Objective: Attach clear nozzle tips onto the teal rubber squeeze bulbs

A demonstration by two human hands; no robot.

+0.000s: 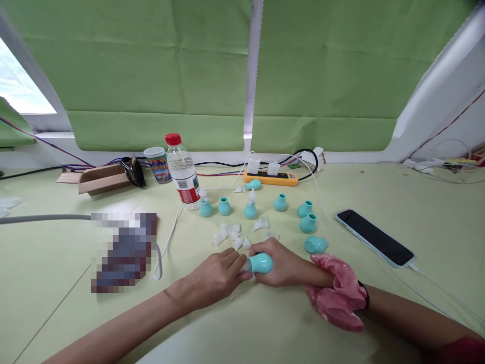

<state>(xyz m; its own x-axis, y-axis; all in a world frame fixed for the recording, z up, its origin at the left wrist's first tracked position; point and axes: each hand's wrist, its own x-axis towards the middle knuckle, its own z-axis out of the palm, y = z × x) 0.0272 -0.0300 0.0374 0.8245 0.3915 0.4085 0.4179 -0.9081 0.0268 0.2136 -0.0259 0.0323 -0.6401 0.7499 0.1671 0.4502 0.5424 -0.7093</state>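
Bulb of teal rubber lies low on the bench, long axis left-right — right hand clenched round it, left hand's fingers apparently pinching a clear tip at its left end.

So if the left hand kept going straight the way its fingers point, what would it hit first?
The left hand points right, at the teal bulb held in the right hand. Its fingertips look already at the bulb's clear tip, so it probably meets that first.
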